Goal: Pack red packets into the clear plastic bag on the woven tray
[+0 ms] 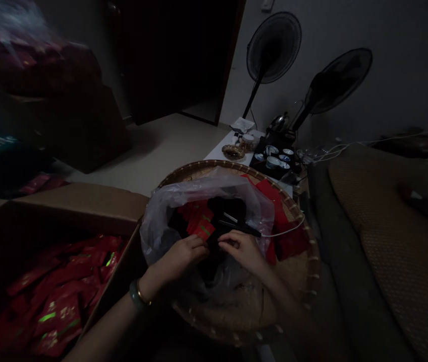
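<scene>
A clear plastic bag [161, 208] lies wide open on a round woven bamboo tray [300, 306]. Small red packets [199, 221] with green marks show inside it, against dark contents. My left hand [186, 254], with a green bangle and a gold one at the wrist, has its fingers curled at the lower edge of the nearest red packet. Over the bag's opening, my right hand [242, 249] is bent with thumb and forefinger close together; anything between them is too dark to make out. Just beyond it rests a flat black device [238, 226] with a white cord.
A cardboard box [104, 201] of red packets [71, 281] stands at the left. Red sheets [282, 216] lie on the tray's right side. Behind are a low table with small cups [272, 161] and two fans [274, 48]. A woven-topped seat [383, 216] is at right.
</scene>
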`<state>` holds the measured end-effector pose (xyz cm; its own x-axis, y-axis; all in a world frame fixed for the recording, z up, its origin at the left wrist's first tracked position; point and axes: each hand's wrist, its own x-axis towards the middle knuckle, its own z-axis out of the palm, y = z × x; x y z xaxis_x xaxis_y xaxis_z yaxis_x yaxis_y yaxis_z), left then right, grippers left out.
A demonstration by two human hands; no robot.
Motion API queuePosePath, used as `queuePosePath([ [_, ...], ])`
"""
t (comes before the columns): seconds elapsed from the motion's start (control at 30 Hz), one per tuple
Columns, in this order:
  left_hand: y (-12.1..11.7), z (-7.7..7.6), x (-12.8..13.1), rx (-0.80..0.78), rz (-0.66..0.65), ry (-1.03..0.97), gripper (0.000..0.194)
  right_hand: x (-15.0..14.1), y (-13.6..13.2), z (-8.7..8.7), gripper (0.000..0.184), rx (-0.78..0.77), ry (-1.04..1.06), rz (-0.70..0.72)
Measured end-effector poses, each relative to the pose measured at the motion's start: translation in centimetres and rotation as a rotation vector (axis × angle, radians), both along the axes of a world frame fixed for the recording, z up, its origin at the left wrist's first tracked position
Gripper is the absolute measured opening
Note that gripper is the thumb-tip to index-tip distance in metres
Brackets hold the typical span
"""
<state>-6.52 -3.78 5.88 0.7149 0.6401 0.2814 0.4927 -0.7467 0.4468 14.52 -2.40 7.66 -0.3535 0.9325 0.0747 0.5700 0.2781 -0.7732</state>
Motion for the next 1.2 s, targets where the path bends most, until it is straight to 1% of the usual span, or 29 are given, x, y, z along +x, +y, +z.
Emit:
queuePosePath([
  [0.07, 0.0, -0.1, 0.0, 0.004, 0.001, -0.016, 0.020, 0.3, 0.0, -0.1, 0.011, -0.005, 0.023, -0.022],
  [0.17, 0.0, -0.3, 0.0, -0.003, 0.004, -0.027, 0.019, 0.4, -0.1, -0.4, 0.011, -0.039, 0.049, 0.023],
  [0.27, -0.1, -0.2, 0.2, -0.008, 0.007, -0.020, 0.019, -0.2, -0.4, -0.8, 0.013, -0.101, 0.077, 0.050],
  [0.43, -0.2, 0.3, 0.5, -0.015, 0.006, 0.002, 0.021, -1.2, -0.5, -1.8, 0.018, -0.242, 0.161, 0.019],
  [0.53, -0.2, 0.1, 0.5, -0.006, 0.013, 0.007, 0.021, -1.1, -0.5, -1.8, 0.023, -0.258, 0.247, 0.000],
  [0.6, -0.1, -0.1, 0.5, -0.002, 0.019, 0.007, 0.021, -0.9, -0.6, -1.6, 0.025, -0.241, 0.288, -0.009],
  [0.67, -0.1, -0.2, 0.5, -0.006, 0.017, 0.001, 0.020, -0.6, -0.7, -1.3, 0.025, -0.188, 0.272, -0.022],
  [0.73, -0.2, -0.2, 0.5, -0.007, 0.010, -0.008, 0.020, -0.3, -0.9, -1.0, 0.021, -0.082, 0.163, -0.008],
  [0.8, -0.2, -0.1, 0.5, -0.001, 0.011, -0.015, 0.021, -0.2, -1.0, -0.8, 0.019, 0.045, 0.012, 0.047],
  [0.87, -0.3, 0.1, 0.5, 0.002, 0.015, -0.016, 0.022, -0.2, -1.1, -0.8, 0.017, 0.117, -0.094, 0.107],
  [0.97, -0.3, 0.2, 0.6, -0.004, 0.010, -0.008, 0.022, -0.4, -1.1, -1.1, 0.014, 0.113, -0.123, 0.101],
  [1.07, -0.3, 0.1, 0.8, -0.007, -0.001, -0.003, 0.021, -0.7, -0.8, -1.6, 0.009, 0.063, -0.112, 0.032],
  [1.2, -0.3, -0.1, 0.9, -0.001, -0.011, -0.019, 0.021, -0.8, -0.8, -1.7, 0.010, 0.034, -0.081, -0.029],
])
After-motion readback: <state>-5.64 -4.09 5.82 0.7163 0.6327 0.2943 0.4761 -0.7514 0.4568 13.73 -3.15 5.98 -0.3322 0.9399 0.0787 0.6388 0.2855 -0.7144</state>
